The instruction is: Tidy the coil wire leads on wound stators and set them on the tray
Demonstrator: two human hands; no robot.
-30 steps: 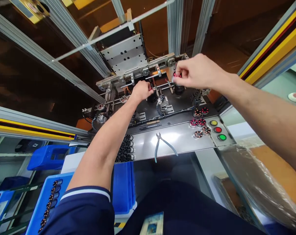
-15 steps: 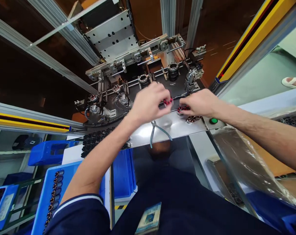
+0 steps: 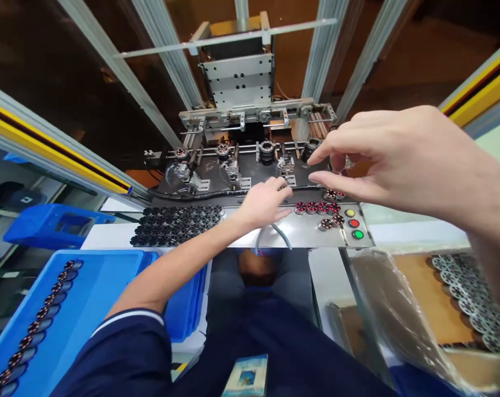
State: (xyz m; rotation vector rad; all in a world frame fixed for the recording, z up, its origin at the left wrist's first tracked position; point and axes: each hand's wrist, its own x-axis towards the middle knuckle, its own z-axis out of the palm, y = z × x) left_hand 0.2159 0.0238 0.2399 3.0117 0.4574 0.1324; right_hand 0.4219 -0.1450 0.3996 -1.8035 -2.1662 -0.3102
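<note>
My left hand (image 3: 263, 203) hovers over the metal worktop edge, thumb apart from the bent fingers, with nothing seen in it. Below it lie pliers (image 3: 281, 236); their handles show and the jaws are hidden by the hand. My right hand (image 3: 393, 160) is raised close to the camera, thumb and fingers apart, holding nothing. Between the hands, a short row of round red-and-black wound motor cores (image 3: 312, 208) sits on the worktop. Copper-coloured cores (image 3: 326, 224) stand just in front of that row, and another core (image 3: 329, 195) is partly covered behind it.
Behind the worktop stands a fixture machine (image 3: 233, 160) with round parts in its holders. Black ring parts (image 3: 175, 223) fill the worktop's left. Push buttons (image 3: 354, 223) sit at right. A blue tray (image 3: 105, 281) holds a line of cores; a box (image 3: 444, 314) holds metal rings.
Both hands have come off the red cores, which now stand in a row. My right hand has risen toward the camera; my left is open. The view has turned and levelled.
</note>
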